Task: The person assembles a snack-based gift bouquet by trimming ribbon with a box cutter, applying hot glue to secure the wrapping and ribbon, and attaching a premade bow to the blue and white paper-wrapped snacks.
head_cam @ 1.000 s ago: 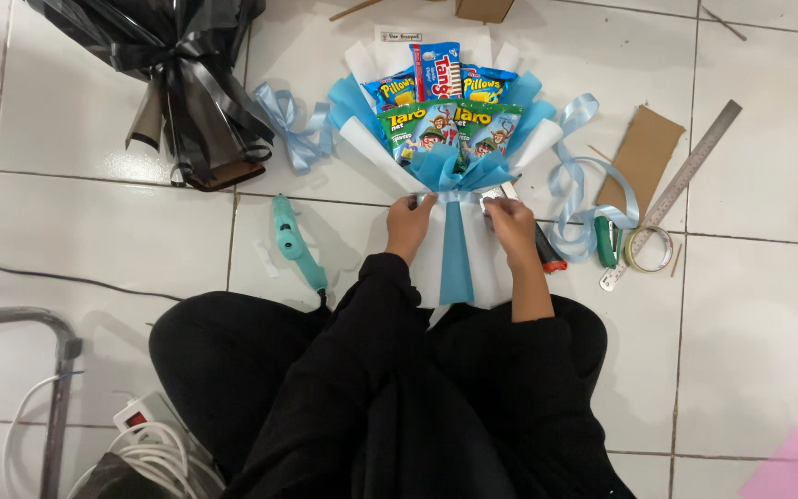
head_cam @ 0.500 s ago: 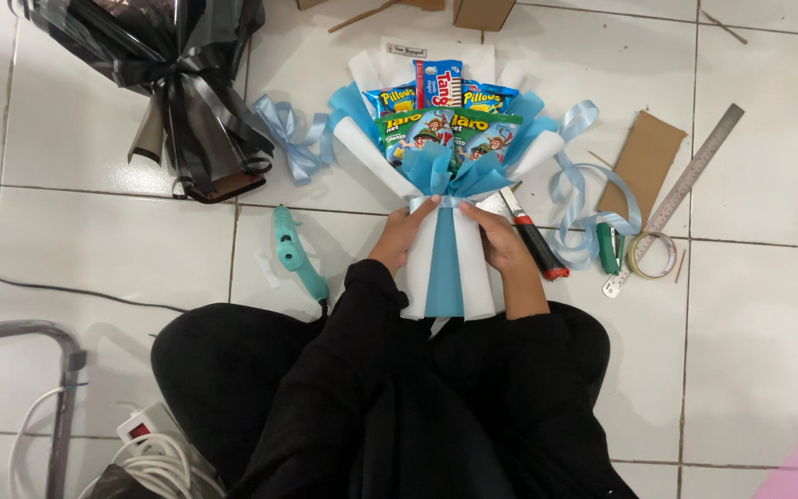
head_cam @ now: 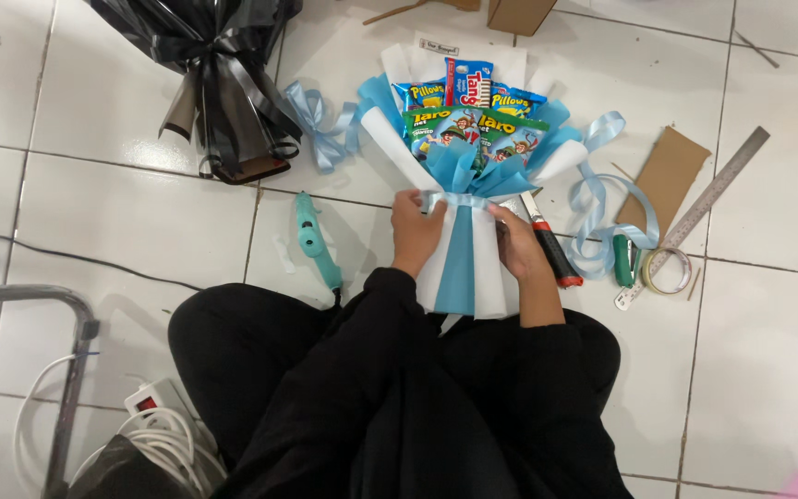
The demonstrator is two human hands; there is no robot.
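A snack bouquet (head_cam: 459, 139) in white and blue wrapping paper lies on the tiled floor before my knees, several snack packets fanned out at its top. My left hand (head_cam: 415, 231) presses on the left side of its narrow neck. My right hand (head_cam: 514, 242) grips the right side of the neck. Between them a light blue ribbon (head_cam: 454, 199) runs around the neck, and both hands pinch its ends. The lower stem of the wrap (head_cam: 459, 273) points toward my lap.
A teal glue gun (head_cam: 314, 238) lies left of the bouquet. A black-wrapped bouquet (head_cam: 219, 74) sits at top left beside a blue bow (head_cam: 320, 125). To the right are loose ribbon (head_cam: 602, 199), a red-and-black cutter (head_cam: 550, 248), a tape roll (head_cam: 669, 270), a metal ruler (head_cam: 704, 208), and cardboard (head_cam: 662, 176).
The bouquet has slid a little toward me and my hands have moved up from the stem to its neck, closing on the ribbon there.
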